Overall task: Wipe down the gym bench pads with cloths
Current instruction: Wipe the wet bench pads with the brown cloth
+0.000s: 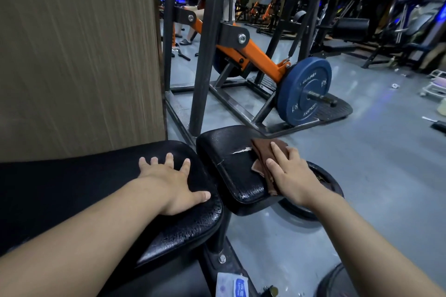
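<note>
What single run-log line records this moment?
step: wiping | right hand: presses brown cloth on small pad | left hand: flat on long pad

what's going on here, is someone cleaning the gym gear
A person is wiping down a black gym bench. Their right hand presses a folded brown cloth flat against the right side of the smaller seat pad, next to a white tear in the cover. Their left hand lies open, fingers spread, on the end of the longer pad and holds nothing. Behind the bench stands a machine loaded with a blue weight plate.
</note>
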The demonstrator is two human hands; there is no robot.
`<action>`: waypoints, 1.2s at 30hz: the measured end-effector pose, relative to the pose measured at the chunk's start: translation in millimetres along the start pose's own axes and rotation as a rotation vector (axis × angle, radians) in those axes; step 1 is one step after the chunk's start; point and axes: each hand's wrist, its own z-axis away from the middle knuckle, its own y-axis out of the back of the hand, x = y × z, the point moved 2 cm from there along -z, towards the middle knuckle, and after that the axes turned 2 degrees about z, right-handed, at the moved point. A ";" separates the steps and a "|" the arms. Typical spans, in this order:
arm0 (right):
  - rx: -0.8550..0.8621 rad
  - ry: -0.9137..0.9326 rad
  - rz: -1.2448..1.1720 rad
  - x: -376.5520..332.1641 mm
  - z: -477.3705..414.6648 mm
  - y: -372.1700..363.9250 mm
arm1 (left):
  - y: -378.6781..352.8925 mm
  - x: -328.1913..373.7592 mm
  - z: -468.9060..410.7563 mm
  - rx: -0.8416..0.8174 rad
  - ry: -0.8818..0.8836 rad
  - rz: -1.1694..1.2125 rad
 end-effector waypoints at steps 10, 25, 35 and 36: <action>0.137 0.215 0.120 -37.4 75.9 -41.5 | 1.2 0.3 4.2 0.016 0.013 -0.004; -0.098 0.274 0.391 -116.7 0.1 -36.1 | -1.7 -3.3 4.4 0.055 -0.014 -0.034; -0.146 0.248 0.417 -166.6 -83.3 -49.8 | -3.5 -2.4 1.4 0.067 -0.015 -0.031; -0.135 0.257 0.414 -165.6 -81.8 -49.2 | -4.0 -2.4 1.2 0.069 -0.016 -0.029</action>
